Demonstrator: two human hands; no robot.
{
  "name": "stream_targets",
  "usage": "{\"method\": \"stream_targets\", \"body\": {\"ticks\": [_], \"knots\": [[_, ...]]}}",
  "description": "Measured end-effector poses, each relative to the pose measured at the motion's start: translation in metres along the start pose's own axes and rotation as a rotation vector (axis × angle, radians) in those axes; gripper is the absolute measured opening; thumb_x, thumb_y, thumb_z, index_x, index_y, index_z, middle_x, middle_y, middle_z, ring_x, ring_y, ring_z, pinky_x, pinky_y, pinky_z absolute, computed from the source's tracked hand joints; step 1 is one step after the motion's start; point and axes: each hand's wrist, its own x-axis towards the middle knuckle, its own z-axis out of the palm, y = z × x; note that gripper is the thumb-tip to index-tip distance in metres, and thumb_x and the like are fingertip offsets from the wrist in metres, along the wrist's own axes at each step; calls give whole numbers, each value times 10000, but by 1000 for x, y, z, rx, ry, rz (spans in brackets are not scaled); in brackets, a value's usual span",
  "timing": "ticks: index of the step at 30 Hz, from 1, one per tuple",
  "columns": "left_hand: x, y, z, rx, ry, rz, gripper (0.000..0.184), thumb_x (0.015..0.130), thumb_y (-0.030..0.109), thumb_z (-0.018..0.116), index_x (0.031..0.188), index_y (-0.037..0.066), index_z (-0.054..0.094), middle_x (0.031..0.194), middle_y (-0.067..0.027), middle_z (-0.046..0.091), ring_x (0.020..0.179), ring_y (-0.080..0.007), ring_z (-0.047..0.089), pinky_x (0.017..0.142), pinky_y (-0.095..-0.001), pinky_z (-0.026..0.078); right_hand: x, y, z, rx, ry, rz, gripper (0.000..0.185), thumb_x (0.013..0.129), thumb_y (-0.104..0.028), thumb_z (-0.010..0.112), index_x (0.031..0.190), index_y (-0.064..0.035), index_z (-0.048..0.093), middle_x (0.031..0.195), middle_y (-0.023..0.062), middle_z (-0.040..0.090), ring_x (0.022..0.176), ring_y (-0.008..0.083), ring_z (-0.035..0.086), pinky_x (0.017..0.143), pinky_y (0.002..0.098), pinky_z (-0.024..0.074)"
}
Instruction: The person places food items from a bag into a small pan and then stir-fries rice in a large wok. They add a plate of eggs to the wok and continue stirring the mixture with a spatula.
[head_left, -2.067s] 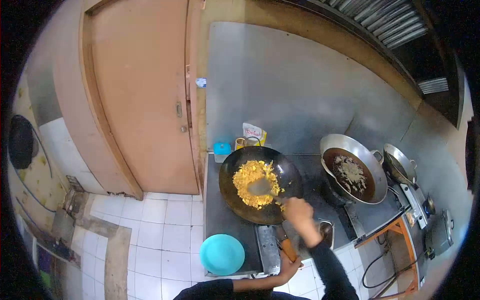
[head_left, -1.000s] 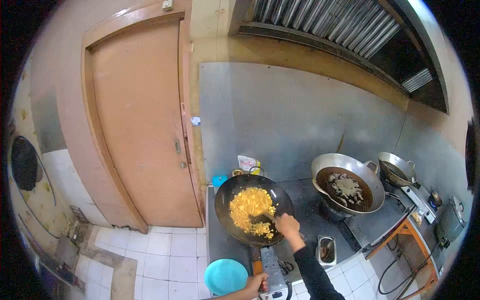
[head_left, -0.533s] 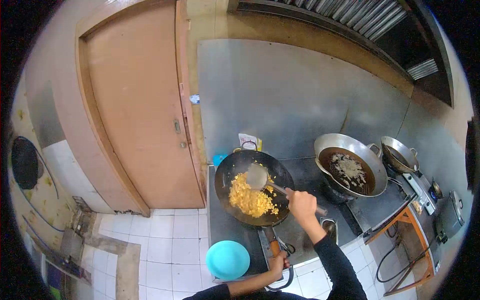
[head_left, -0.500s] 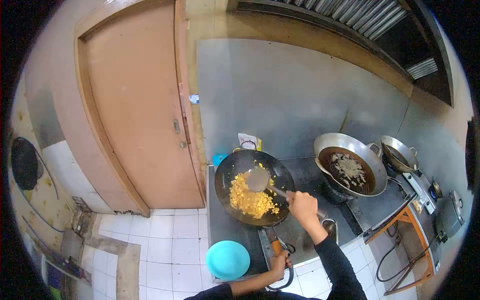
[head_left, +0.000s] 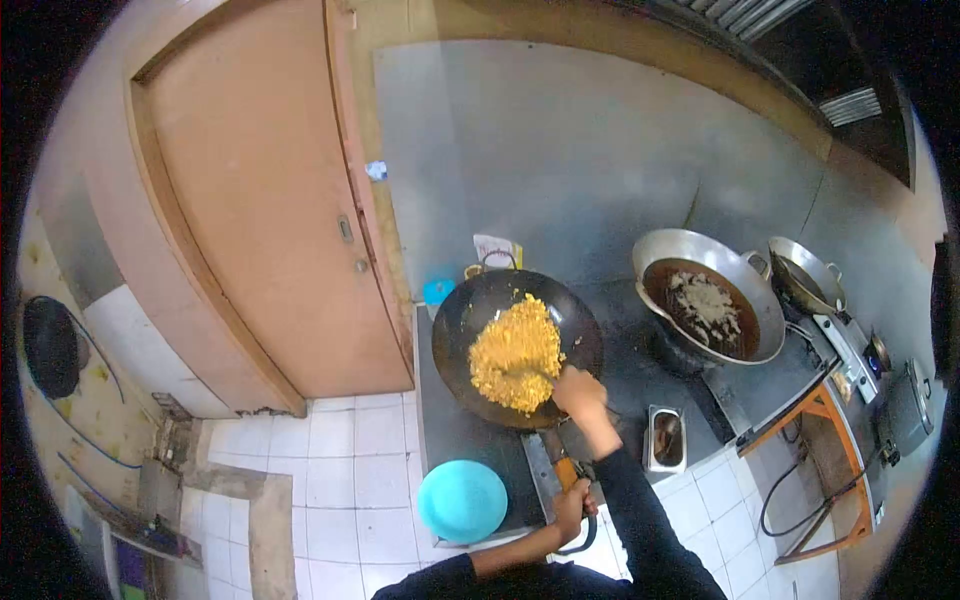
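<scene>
My left hand point(head_left: 572, 508) is closed round the handle point(head_left: 566, 472) of a black wok point(head_left: 578, 318) on the stove. My right hand point(head_left: 580, 392) grips a ladle point(head_left: 545, 376) over the wok's near right side. The ladle's bowl is down in the food and mostly hidden. Yellow-orange crumbly food point(head_left: 515, 345), which looks like rice or egg, is heaped in the wok's middle. Left of my left hand, a turquoise plate or bowl point(head_left: 462, 502) sits on the counter corner.
A large metal pan point(head_left: 765, 300) of dark oil with pale frying pieces stands to the right, a smaller pan point(head_left: 800, 280) beyond it. A metal container point(head_left: 666, 438) with a utensil sits near the front edge. Behind the wok are a white-and-yellow packet point(head_left: 497, 250) and a blue-lidded jar point(head_left: 438, 290).
The ladle has gone from above the food down into it, its bowl now mostly covered. My right hand has moved slightly left and lower over the wok. My left hand keeps its hold.
</scene>
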Motion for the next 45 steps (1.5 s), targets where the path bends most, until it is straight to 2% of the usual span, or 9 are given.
{"method": "stream_targets", "body": {"ticks": [4,8,13,18,21,29,37,40,45], "knots": [[-30,32,-12,44,34,-134,204,751,176,583,647,78,438,512,-22,424,435,-144,429,425,-282,366,14,16,-26,-60,107,-16,350,774,-358,516,866,-42,635,892,207,613,869,349,595,747,429,478],[-32,56,-49,28,31,-203,196,746,178,611,684,73,456,532,-14,424,445,-138,421,430,-274,359,-30,21,-83,-285,-101,4,338,764,-344,531,925,-56,607,935,194,616,886,345,599,758,421,477],[-63,37,11,-13,32,-115,209,752,197,613,691,79,451,529,-12,409,454,-143,416,435,-288,365,31,27,34,-101,227,-67,254,782,-267,541,974,-115,611,758,172,627,736,326,624,644,407,497],[-75,50,20,-11,49,-189,225,757,198,602,667,77,436,525,-17,413,448,-138,400,449,-267,360,22,43,13,-228,379,-235,240,777,-258,564,1001,-194,619,663,146,602,631,271,618,536,376,479],[-60,57,-17,114,11,-173,226,770,226,583,678,97,422,520,-1,369,451,-122,373,448,-266,325,14,48,-15,-417,836,-612,265,733,-204,596,997,-207,625,596,91,558,489,225,574,435,339,434],[-55,91,-59,223,-100,-195,218,796,225,557,706,118,391,512,8,316,432,-109,320,419,-270,272,-50,46,-86,-333,274,-162,202,743,-265,590,809,-78,627,745,140,632,694,288,635,602,369,500],[-36,14,-1,192,150,15,195,793,214,578,705,78,470,542,-24,469,453,-142,480,433,-281,434,8,24,20,-115,99,-34,315,751,-342,575,865,-52,620,800,159,633,763,313,628,696,407,492],[-51,19,22,94,135,-18,196,789,217,580,723,52,496,549,-31,498,457,-137,506,443,-283,461,28,30,16,-72,301,-78,228,761,-316,556,876,-139,642,762,199,613,722,301,624,661,393,494],[-47,35,-12,208,204,19,187,730,166,603,615,64,497,505,-33,487,433,-132,493,407,-275,425,18,50,-24,-366,846,-548,205,737,-207,592,937,-169,610,559,88,539,488,242,562,481,354,435]]}}
